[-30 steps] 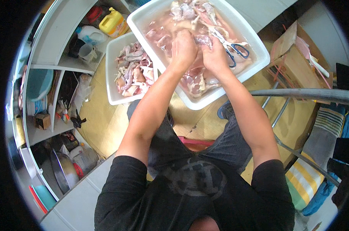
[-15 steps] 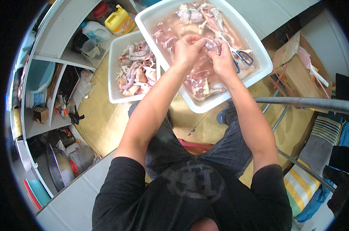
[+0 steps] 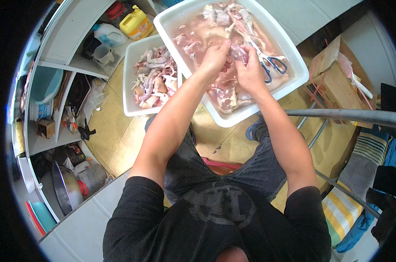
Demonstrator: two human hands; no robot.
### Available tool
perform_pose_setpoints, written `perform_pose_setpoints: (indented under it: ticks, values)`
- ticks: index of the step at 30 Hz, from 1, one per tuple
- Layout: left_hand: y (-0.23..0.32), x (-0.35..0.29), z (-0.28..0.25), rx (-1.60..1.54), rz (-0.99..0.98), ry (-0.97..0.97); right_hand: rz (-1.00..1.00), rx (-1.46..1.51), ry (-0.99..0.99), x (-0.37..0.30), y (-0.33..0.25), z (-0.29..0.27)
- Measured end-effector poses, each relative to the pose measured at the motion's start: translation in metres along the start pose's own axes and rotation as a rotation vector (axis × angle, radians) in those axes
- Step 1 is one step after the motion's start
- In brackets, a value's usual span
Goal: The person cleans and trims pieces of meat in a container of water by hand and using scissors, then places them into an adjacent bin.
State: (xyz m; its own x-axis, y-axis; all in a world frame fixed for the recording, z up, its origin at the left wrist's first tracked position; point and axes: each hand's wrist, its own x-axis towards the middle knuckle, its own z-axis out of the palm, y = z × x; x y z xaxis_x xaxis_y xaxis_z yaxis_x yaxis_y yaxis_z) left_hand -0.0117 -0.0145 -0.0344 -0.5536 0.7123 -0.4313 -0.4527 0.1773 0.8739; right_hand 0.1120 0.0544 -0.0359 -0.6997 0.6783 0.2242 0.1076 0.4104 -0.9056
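Over a large white tub (image 3: 226,121) of pinkish water and raw poultry pieces, both my hands work on one dark pinkish piece of raw meat (image 3: 239,53). My left hand (image 3: 216,57) is closed at its left side, thumb and fingers pinched against it. From the right, my right hand (image 3: 251,73) grips the same piece between thumb and fingers. Scissors (image 3: 274,65) with blue-rimmed handles rest just right of that hand, among meat in the tub. Other raw pieces (image 3: 226,94) lie below my hands. The exact cut of meat cannot be made out.
A smaller white tub (image 3: 127,89) holding cut poultry pieces stands on the floor at left. Shelves (image 3: 69,70) with jugs and basins line the left side. On the right are a metal bar (image 3: 346,115), a cardboard box (image 3: 327,78) and striped cloth (image 3: 341,209).
The meat piece has turned and shows more of its length between my hands. My left hand has tilted more upright and my right hand has lowered slightly. The scissors stay put.
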Motion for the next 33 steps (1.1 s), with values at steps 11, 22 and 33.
perform_pose_setpoints:
  ticks: [11,22,33]
  values:
    - [0.009,-0.006,0.003,0.854,0.688,0.245,0.401,0.658,0.149,-0.008,0.008,0.017]
    - [0.009,-0.003,-0.042,0.958,0.474,-0.057,0.730,0.718,-0.298,-0.027,-0.004,0.001]
    - [-0.011,-0.014,-0.044,1.188,0.625,-0.375,0.615,-0.028,-0.447,-0.029,-0.004,-0.008]
